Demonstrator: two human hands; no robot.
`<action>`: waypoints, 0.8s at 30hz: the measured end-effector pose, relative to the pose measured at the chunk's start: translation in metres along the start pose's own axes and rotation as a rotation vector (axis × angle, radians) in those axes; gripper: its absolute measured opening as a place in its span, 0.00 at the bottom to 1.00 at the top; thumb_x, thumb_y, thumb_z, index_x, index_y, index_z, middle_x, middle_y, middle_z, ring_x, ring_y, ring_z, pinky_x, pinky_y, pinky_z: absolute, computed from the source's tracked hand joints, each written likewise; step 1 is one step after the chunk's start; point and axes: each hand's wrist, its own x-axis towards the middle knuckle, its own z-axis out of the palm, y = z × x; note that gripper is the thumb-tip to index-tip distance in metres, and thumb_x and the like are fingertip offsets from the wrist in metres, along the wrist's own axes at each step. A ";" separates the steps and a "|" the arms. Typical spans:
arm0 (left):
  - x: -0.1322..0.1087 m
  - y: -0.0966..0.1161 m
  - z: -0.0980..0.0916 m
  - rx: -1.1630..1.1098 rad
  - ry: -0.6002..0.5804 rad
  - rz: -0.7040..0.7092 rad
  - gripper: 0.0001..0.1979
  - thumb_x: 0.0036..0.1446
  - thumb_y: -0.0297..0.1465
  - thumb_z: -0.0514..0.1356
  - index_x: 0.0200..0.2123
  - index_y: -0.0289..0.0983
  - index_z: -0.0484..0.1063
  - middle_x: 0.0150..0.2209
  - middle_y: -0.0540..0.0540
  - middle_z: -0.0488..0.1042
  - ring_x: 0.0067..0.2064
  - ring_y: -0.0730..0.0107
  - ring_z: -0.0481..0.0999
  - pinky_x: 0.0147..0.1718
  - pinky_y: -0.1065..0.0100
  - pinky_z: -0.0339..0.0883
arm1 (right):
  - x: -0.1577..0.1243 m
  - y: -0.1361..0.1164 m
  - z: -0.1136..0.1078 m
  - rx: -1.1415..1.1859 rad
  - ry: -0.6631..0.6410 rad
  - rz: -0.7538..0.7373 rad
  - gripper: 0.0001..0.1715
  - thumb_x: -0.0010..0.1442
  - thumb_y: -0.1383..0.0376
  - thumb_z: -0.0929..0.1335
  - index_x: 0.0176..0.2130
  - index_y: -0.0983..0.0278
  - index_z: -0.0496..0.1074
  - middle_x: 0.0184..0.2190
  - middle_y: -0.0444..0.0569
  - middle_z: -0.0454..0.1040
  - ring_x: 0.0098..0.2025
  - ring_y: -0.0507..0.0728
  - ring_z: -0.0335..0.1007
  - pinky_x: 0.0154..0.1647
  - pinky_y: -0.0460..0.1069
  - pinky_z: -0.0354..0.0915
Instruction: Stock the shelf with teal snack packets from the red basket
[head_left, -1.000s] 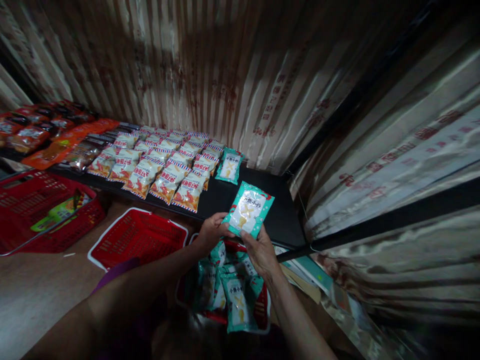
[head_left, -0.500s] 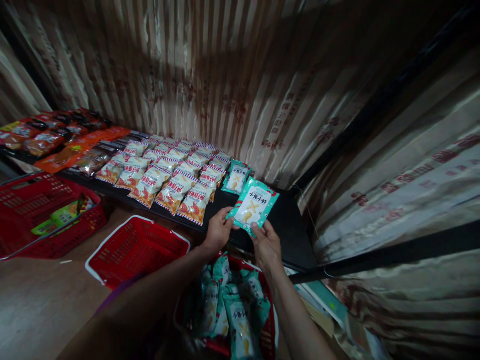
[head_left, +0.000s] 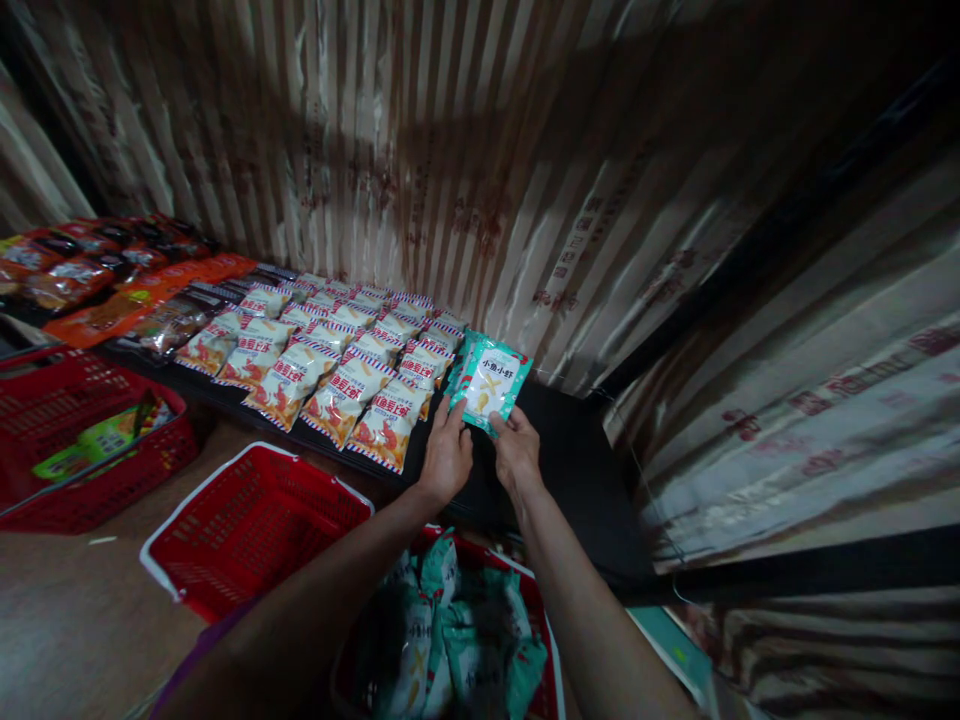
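A teal and white snack bag [head_left: 491, 383] is held by its lower corners between my two hands, above the black shelf [head_left: 570, 470]. My left hand [head_left: 448, 455] grips its lower left corner, and my right hand [head_left: 516, 447] pinches the lower right. Behind it, another teal bag [head_left: 459, 368] lies on the shelf, mostly covered. To the left are rows of white and orange snack bags [head_left: 337, 392]. Below my forearms, a red basket [head_left: 553, 655] holds several more teal bags [head_left: 480, 650].
A second red basket [head_left: 255, 535] with a white rim stands on the floor at left. Further left, another red basket [head_left: 161, 455] contains green packets [head_left: 105, 440]. Orange and dark packages [head_left: 82, 265] line the shelf's far left. Corrugated sheeting [head_left: 420, 170] and black posts [head_left: 697, 300] border the shelf.
Both hands have carried the teal bag up and away from me, toward the shelf's back. It now overlaps the teal bag that was plainly visible before. The view has shifted slightly.
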 end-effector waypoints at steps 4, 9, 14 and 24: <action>-0.001 -0.007 0.002 0.068 0.006 0.004 0.25 0.55 0.24 0.50 0.58 0.32 0.60 0.66 0.36 0.48 0.67 0.52 0.46 0.63 0.49 0.48 | 0.008 0.012 0.004 -0.012 -0.012 -0.017 0.23 0.38 0.63 0.72 0.39 0.65 0.74 0.33 0.46 0.79 0.34 0.54 0.74 0.40 0.51 0.69; 0.003 -0.014 0.000 0.118 -0.009 0.008 0.25 0.56 0.24 0.49 0.58 0.32 0.60 0.66 0.36 0.49 0.67 0.52 0.46 0.63 0.50 0.47 | 0.012 0.025 0.007 -0.069 -0.024 -0.042 0.23 0.41 0.62 0.70 0.41 0.65 0.74 0.33 0.46 0.79 0.32 0.53 0.73 0.37 0.50 0.68; 0.005 -0.019 0.001 0.130 -0.033 0.006 0.25 0.55 0.24 0.49 0.57 0.30 0.62 0.66 0.36 0.49 0.67 0.52 0.44 0.63 0.50 0.46 | 0.014 0.029 0.009 -0.087 0.020 -0.039 0.24 0.40 0.62 0.71 0.41 0.65 0.73 0.33 0.46 0.78 0.33 0.54 0.73 0.37 0.49 0.68; 0.006 -0.028 0.004 0.143 -0.070 0.004 0.25 0.55 0.23 0.49 0.58 0.31 0.62 0.64 0.36 0.53 0.67 0.53 0.47 0.63 0.50 0.49 | 0.012 0.031 0.009 -0.207 -0.008 -0.093 0.23 0.43 0.61 0.69 0.41 0.65 0.73 0.34 0.47 0.78 0.34 0.54 0.72 0.38 0.49 0.67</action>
